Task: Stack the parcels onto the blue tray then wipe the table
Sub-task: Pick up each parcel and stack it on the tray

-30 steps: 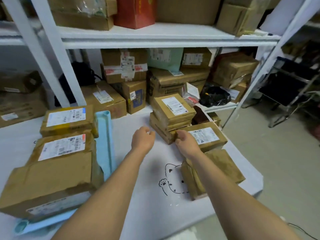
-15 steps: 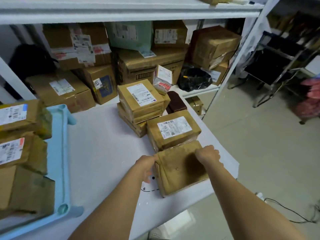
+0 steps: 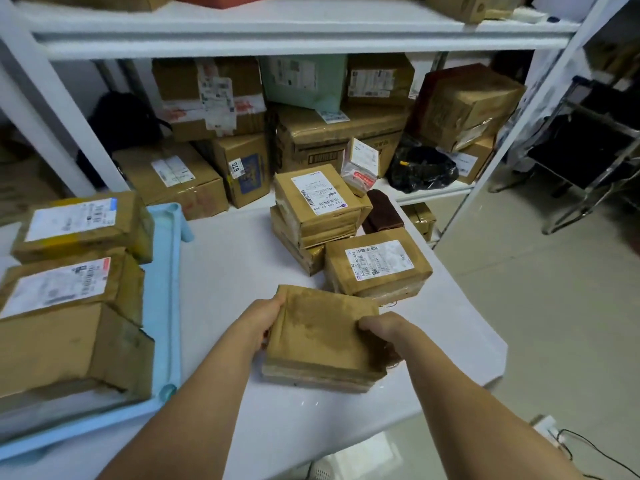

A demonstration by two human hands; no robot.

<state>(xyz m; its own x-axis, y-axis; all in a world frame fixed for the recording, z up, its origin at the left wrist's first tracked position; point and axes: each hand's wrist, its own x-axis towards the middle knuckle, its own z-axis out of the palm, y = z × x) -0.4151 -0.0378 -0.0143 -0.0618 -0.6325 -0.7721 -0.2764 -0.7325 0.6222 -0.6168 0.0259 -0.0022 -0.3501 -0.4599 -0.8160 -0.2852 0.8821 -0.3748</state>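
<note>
A flat brown parcel (image 3: 320, 336) with no label showing is gripped from both sides at the table's middle front. My left hand (image 3: 261, 318) holds its left edge and my right hand (image 3: 384, 329) holds its right edge. Whether it rests on the table or is just off it, I cannot tell. Behind it a labelled parcel (image 3: 377, 265) lies on the white table (image 3: 228, 271), and further back stand two stacked parcels (image 3: 317, 206). At the left the blue tray (image 3: 164, 292) carries three brown parcels (image 3: 69, 306).
A dark brown pouch (image 3: 382, 213) lies behind the stack. White shelving (image 3: 277, 32) full of cardboard boxes runs along the back, with a black bag (image 3: 420, 168) on it. The table's right edge drops to a tiled floor (image 3: 554, 306) with a cable (image 3: 588, 452).
My hands left the stacked parcels and closed on the flat parcel, which has shifted left and toward me. The camera has panned back left, showing more of the tray.
</note>
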